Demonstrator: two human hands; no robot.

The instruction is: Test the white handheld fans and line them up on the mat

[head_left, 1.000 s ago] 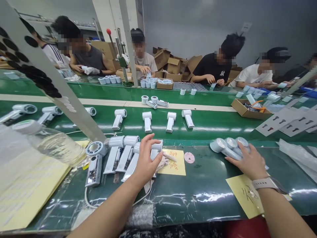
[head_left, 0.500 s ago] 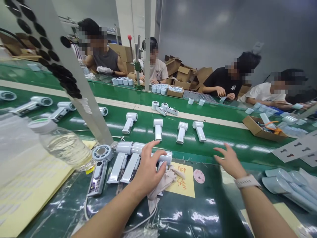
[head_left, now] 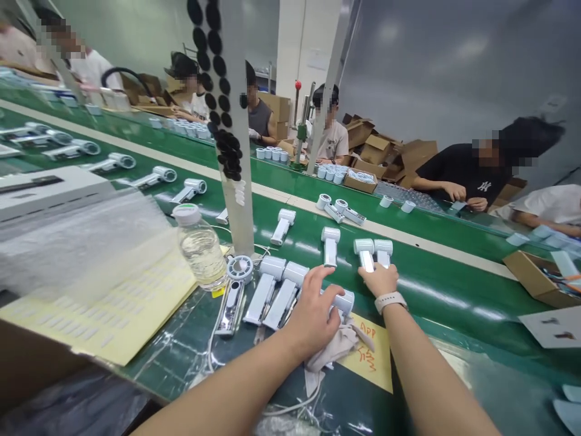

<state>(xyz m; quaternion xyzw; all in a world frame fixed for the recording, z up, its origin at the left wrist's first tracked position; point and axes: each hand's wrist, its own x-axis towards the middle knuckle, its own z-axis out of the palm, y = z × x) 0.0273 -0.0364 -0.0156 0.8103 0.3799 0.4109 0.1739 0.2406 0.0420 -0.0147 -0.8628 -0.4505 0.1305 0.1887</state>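
Left hand (head_left: 308, 318) curled over a white handheld fan (head_left: 342, 301) lying on the green bench (head_left: 436, 290), fingers closed around the body, with a beige cloth (head_left: 331, 354) bunched up right under it. Right hand (head_left: 379, 280) down on the handles of two more white fans (head_left: 365, 254) just ahead, palm over them, watch (head_left: 390, 301) on that wrist, though real grip or just a light touch, hard to tell from this angle. Yellow note (head_left: 367, 354) with orange "APP" scribbles right beside the cloth. Off to the left, two white fans (head_left: 267, 290) side by side, plus an opened-up fan (head_left: 231, 309) with a shiny silver insert, all close to a water bottle (head_left: 200, 254) at the edge of a big yellow sheet (head_left: 109, 309). Farther up the bench, a loose row of fans. Across the way, a co-worker in a black tee (head_left: 463, 175), hands on something small and pale.
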